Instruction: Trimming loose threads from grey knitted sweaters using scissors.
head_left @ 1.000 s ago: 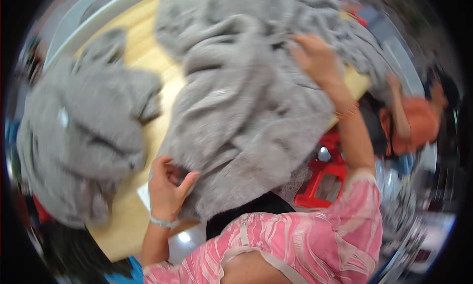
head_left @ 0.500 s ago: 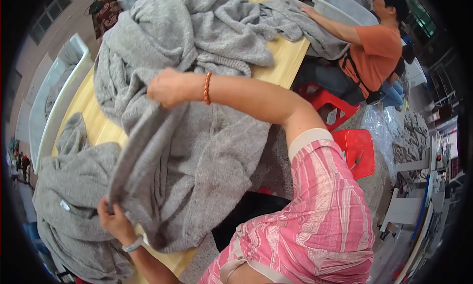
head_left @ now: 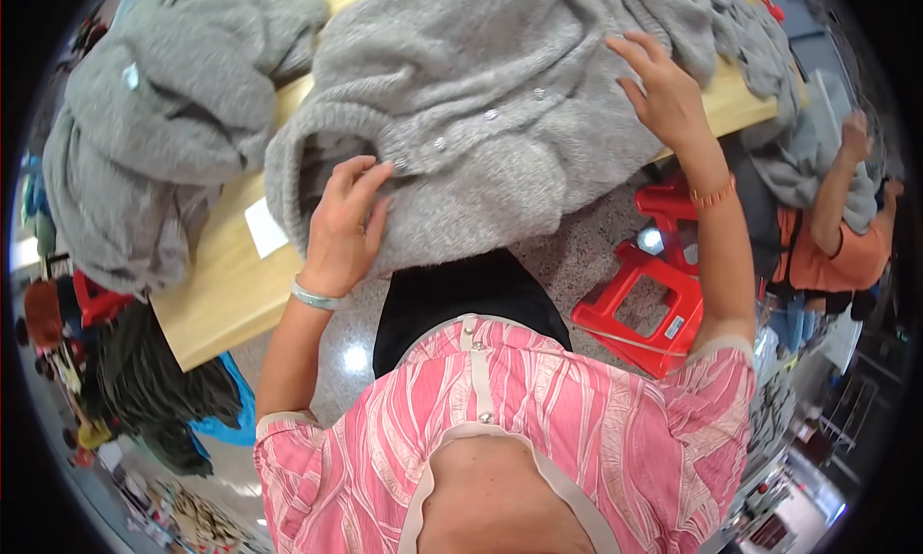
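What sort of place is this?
Probably a clothing workshop: a grey buttoned knit garment lies partly on a wood-toned table, with a grey cloth heap to its left and dark cloth piled nearby.

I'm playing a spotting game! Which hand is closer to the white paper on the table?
Left. The left hand is just right of the white paper, by the left end of the grey sweater; the right hand is farther away, over the sweater's right part.

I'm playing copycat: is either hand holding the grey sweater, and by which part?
The left hand is at the grey sweater, by its ribbed opening, but a grip can't be made out. The right hand is spread open, holding nothing.
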The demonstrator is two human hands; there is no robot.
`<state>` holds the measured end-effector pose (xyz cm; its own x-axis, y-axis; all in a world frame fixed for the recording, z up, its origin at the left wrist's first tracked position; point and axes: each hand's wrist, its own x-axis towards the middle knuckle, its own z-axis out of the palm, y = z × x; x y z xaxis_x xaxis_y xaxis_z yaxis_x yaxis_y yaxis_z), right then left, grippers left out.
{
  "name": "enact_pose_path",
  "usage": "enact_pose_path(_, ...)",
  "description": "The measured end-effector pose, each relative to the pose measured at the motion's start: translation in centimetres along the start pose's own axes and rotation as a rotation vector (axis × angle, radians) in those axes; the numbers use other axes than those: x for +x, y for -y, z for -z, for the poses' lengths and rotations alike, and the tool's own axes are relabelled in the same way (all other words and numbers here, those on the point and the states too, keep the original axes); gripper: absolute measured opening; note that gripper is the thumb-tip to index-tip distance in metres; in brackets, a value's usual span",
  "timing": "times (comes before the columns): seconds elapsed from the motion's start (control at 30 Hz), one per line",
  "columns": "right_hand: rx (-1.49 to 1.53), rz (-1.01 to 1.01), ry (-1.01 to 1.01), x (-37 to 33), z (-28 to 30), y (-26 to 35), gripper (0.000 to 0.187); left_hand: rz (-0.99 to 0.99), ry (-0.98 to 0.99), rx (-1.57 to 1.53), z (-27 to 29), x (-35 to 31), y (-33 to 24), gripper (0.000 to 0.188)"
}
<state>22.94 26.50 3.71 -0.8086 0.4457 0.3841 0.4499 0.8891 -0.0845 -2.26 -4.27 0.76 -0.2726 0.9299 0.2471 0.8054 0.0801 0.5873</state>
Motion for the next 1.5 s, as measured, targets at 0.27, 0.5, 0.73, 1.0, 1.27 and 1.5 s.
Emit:
enact_pose_path(0.27,0.847,-0.011,0.199,-4.0,-1.3,15.0,0.014,0.501,0.014,-0.075,0.4,-6.8,0.8,0.037)
enact_pose_path(0.5,1.231,0.050,0.239,-1.5,-5.1,23.8,0.024,0.465,-0.154,-0.911,0.4,-7.0,-0.2,0.028)
enact_pose_path(0.73,1.300,-0.133,0.719,-1.2,-6.7,22.7,0.019,0.577,-0.006,-0.935,1.1,-7.0,1.7,0.015)
enact_pose_path(1.0,1.375,-0.268,0.456,-3.3,-6.0,23.1,0.019,0.493,-0.009,-0.982,-0.1,-5.6,0.4,0.009)
enact_pose_path(1.27,1.429,-0.576,0.307,-5.8,-5.8,23.3,0.017,0.375,0.060,-0.878,-1.7,-5.6,-0.4,0.010)
enact_pose_path(1.5,0.976,-0.302,0.061,-6.2,-6.9,23.1,0.020,0.370,0.116,-0.884,-1.7,-4.6,-0.3,0.011)
